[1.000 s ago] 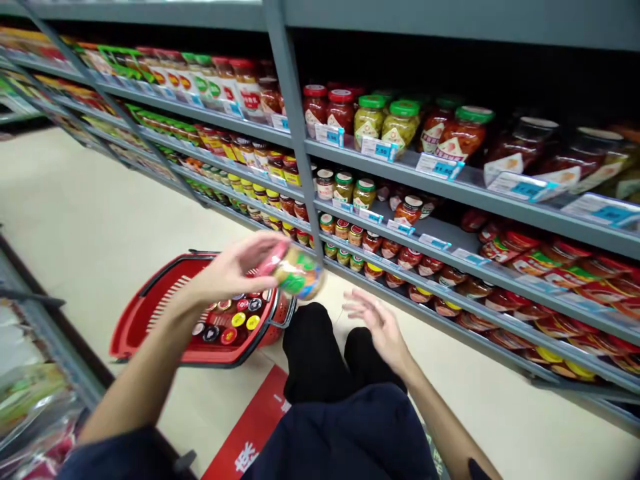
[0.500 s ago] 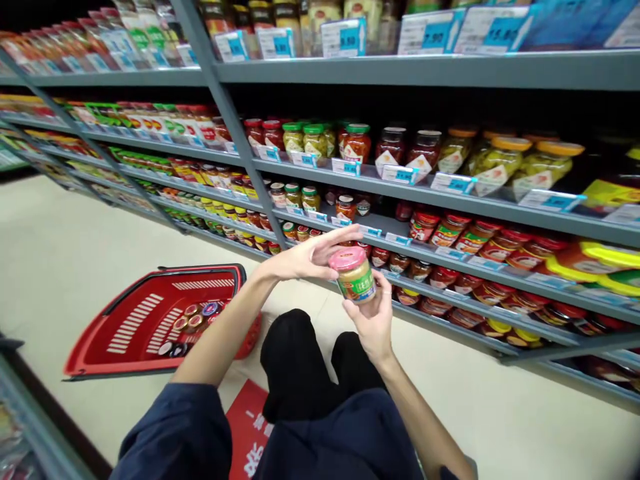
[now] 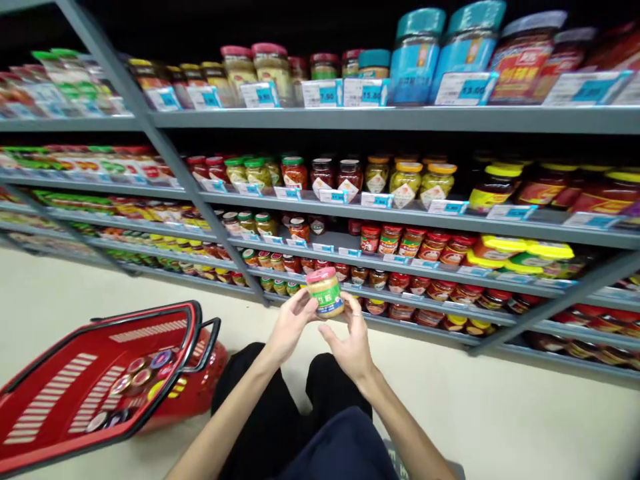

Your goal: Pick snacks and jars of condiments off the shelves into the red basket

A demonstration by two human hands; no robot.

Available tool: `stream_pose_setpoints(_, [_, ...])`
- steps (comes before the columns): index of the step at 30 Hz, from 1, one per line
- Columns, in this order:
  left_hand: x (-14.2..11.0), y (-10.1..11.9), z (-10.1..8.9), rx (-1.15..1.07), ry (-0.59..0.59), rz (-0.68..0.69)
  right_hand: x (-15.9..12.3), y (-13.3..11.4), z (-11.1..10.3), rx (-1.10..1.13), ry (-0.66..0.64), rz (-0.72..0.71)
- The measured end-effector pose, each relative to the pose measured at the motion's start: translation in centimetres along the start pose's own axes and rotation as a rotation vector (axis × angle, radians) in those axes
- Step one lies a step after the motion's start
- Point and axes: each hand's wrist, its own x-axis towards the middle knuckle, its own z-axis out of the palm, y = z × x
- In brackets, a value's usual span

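Observation:
A small glass jar (image 3: 326, 293) with a pink lid and a green and blue label is held up in front of my knees, its label facing me. My left hand (image 3: 290, 327) grips its left side, the thumb against the glass near the bottom. On the other side, the fingers of my right hand (image 3: 353, 340) curl against the jar's right edge, while the thumb sits below it. The far fingers of both hands are partly hidden.
To the left, a red shopping basket (image 3: 60, 373) with a black handle (image 3: 205, 350) holds several lidded jars (image 3: 143, 377). Grey shelves (image 3: 320, 120) full of jars run across the front, with price tags along their edges. Pale floor (image 3: 500, 407) lies between me and the shelves.
My left hand has come down from over the lid to the jar's left side. The jar is turned so its label faces me. My view has shifted right and up the shelves.

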Motion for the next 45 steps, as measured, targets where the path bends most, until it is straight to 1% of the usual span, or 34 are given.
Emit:
stream_pose_setpoints(1, [0.1,0.2,0.2,0.015,-0.010,0.003,0.3,-0.4,-0.8,-0.017,-0.009,-0.003])
stream_pose_setpoints(4, [0.5,0.7,1.0,0.073,-0.039,0.016,1.5,-1.8,-3.1,-0.081,0.014,0.015])
stream_pose_setpoints(7, [0.9,0.8,2.0,0.130,-0.054,0.012,2.2,-2.9,-4.9,-0.043,0.003,0.058])
stream_pose_setpoints(9, [1.2,0.1,2.5,0.163,-0.065,-0.009,1.7,-2.8,-5.9,-0.011,0.009,0.087])
stream_pose_setpoints(10, [1.1,-0.6,2.6,0.175,-0.080,-0.028,1.1,-2.4,-6.4,-0.003,0.018,0.112])
stream_pose_setpoints(12, [0.5,-2.8,2.5,0.193,-0.129,-0.078,-0.8,-1.2,-7.0,0.009,0.040,0.189])
stream_pose_setpoints(15, [-2.3,-7.6,1.5,0.186,-0.180,-0.181,-5.1,1.6,-7.4,0.027,0.047,0.338])
stream_pose_setpoints(18, [-6.7,-12.8,-0.1,0.142,-0.129,-0.291,-10.3,4.8,-7.1,0.053,-0.021,0.482])
stream_pose_setpoints(20, [-9.9,-15.5,-1.4,0.130,-0.091,-0.352,-13.7,6.7,-6.5,0.091,-0.086,0.578])
stream_pose_setpoints(21, [-11.4,-16.6,-2.1,0.131,-0.080,-0.376,-15.2,7.4,-6.1,0.110,-0.108,0.623])
stream_pose_setpoints(23, [-14.1,-17.9,-3.4,0.139,-0.063,-0.411,-17.8,8.5,-5.3,0.139,-0.138,0.694])
stream_pose_setpoints(25, [-16.1,-18.6,-4.6,0.148,-0.044,-0.423,-19.3,9.1,-4.5,0.148,-0.176,0.741])
stream_pose_setpoints(26, [-16.7,-18.8,-5.2,0.152,-0.034,-0.421,-19.5,9.3,-4.2,0.142,-0.208,0.757])
stream_pose_setpoints(28, [-17.4,-18.9,-5.9,0.157,-0.010,-0.414,-19.1,9.4,-3.7,0.114,-0.283,0.773])
stream_pose_setpoints(32, [-17.2,-19.0,-6.2,0.145,0.098,-0.404,-16.3,9.6,-3.0,0.033,-0.423,0.756])
stream_pose_setpoints(34, [-17.0,-18.8,-6.2,0.118,0.151,-0.394,-14.8,9.7,-2.5,0.006,-0.472,0.736])
stream_pose_setpoints(37, [-16.8,-18.5,-6.4,0.064,0.217,-0.356,-13.6,9.9,-1.6,-0.023,-0.500,0.693])
stream_pose_setpoints(42, [-16.3,-17.6,-7.5,0.037,0.306,-0.327,-13.5,10.1,0.1,0.002,-0.507,0.674])
stream_pose_setpoints(44, [-15.9,-17.0,-8.1,0.038,0.327,-0.304,-13.0,10.0,0.7,0.001,-0.506,0.670])
stream_pose_setpoints(45, [-15.6,-16.7,-8.4,0.032,0.320,-0.290,-12.5,9.9,1.0,-0.003,-0.511,0.662])
